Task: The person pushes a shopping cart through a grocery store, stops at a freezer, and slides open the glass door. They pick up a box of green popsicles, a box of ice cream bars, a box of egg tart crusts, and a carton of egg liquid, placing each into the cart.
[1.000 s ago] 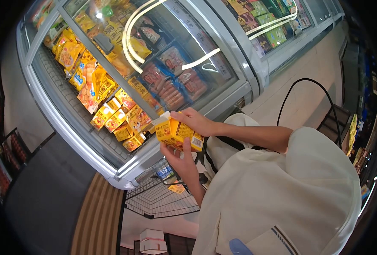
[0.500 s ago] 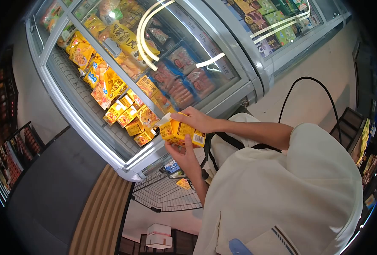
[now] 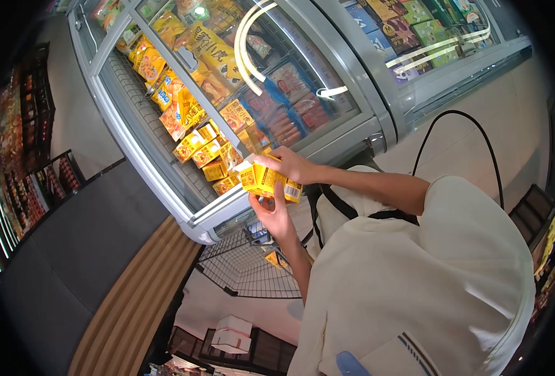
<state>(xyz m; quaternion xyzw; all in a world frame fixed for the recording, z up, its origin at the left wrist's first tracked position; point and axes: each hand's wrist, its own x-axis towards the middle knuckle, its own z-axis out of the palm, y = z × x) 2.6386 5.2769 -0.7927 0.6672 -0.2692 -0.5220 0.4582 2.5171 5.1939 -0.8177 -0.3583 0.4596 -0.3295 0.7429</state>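
Observation:
A yellow printed carton point(image 3: 266, 180) with a barcode on one side is held in both hands beside the freezer's rim. My right hand point(image 3: 290, 165) grips it from above, fingers over the upper face. From below, my left hand point(image 3: 276, 218) supports it, with the thumb up against the near side. Just beyond the hands, several similar yellow boxes point(image 3: 190, 146) lie in the freezer's open part. Yellow bags point(image 3: 178, 106) are stacked further back.
A glass-topped chest freezer point(image 3: 365, 128) stands in front, with red-and-blue packs point(image 3: 284, 122) under its glass. Below my hands is a wire cart point(image 3: 227, 276) containing a yellow package point(image 3: 274, 259). A slatted wooden bench point(image 3: 124, 307) lies at the lower left. A black cable-like loop point(image 3: 462, 114) arches at right.
The view has shifted, so the freezer appears further right and slightly higher. Both hands keep hold of the carton, which is turned slightly.

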